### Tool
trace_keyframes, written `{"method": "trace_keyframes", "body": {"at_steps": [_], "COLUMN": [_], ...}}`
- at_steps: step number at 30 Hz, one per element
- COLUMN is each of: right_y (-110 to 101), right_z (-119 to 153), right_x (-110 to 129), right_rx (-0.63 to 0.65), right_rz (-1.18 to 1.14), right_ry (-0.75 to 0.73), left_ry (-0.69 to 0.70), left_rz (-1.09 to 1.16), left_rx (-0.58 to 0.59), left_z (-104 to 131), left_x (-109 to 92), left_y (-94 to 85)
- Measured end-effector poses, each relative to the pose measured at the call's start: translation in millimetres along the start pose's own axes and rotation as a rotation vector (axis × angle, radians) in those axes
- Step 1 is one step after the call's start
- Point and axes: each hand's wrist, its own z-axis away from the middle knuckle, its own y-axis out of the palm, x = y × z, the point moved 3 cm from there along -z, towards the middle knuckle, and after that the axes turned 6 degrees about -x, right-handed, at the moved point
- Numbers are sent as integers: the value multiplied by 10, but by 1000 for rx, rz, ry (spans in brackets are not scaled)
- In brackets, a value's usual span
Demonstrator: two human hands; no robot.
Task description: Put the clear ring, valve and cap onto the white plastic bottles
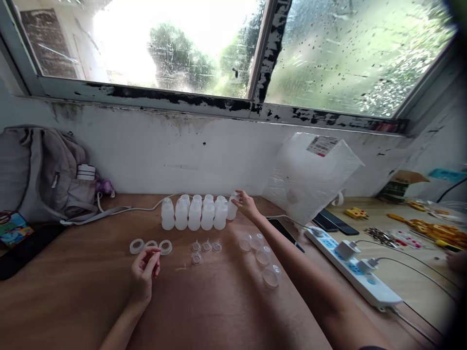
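Note:
Two rows of frosted plastic bottles [194, 216] stand upright and capless near the wall. At their right end, my right hand [246, 205] grips the neck of one frosted bottle [231, 210]. My left hand [145, 270] is closed, thumb against forefinger, just in front of three white rings [136, 246]; whether anything is in its fingers is hidden. It partly covers the middle ring. Several small clear nipple-like pieces [206, 246] lie in the middle of the table. Clear domed caps [270, 277] lie beside my right forearm.
A white power strip [353, 267] with plugged chargers lies to the right, phones [333, 221] behind it. A grey backpack [44, 170] and a dark flat object [31, 250] are at left. Bubble wrap [310, 175] leans on the wall. Another person's hand [457, 261] shows at far right.

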Motion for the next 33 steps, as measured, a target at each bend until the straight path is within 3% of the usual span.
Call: {"method": "trace_keyframes", "body": {"at_steps": [5,8,13,15,17,19,22,24,26,29,33], "right_y": [15,26,-93,-230,-387,-441,-248,-15,179,382,454], "right_z": [6,23,60,146,347,660,1235,1595,1826,1932,1905], "right_x": [10,7,87,214,414,646,965,1102,1146,1158,1151], "right_rx": [27,35,-15,-149,-374,-432,-145,96,143,148,158], "right_rz": [-8,-22,-59,-80,-134,-191,-207,-151,-71,24,-19], "right_ry": [51,91,123,96,6,-97,-251,-349,-344,-352,-364], "left_ry": [483,651,659,636,602,572,549,555,570,595,618], "left_rz": [-679,-908,-1056,-1133,-1216,-1292,-1342,-1281,-1166,-989,-850], "left_rx": [-8,16,27,6,-34,-60,-13,89,232,430,531], "left_z": [-124,-241,-350,-331,-292,-244,-166,-99,-5,170,331], "left_x": [-208,-170,-17,-6,-14,-16,17,54,85,99,80], "left_y": [-122,-200,-288,-277,-248,-203,-113,-35,56,191,297]}}
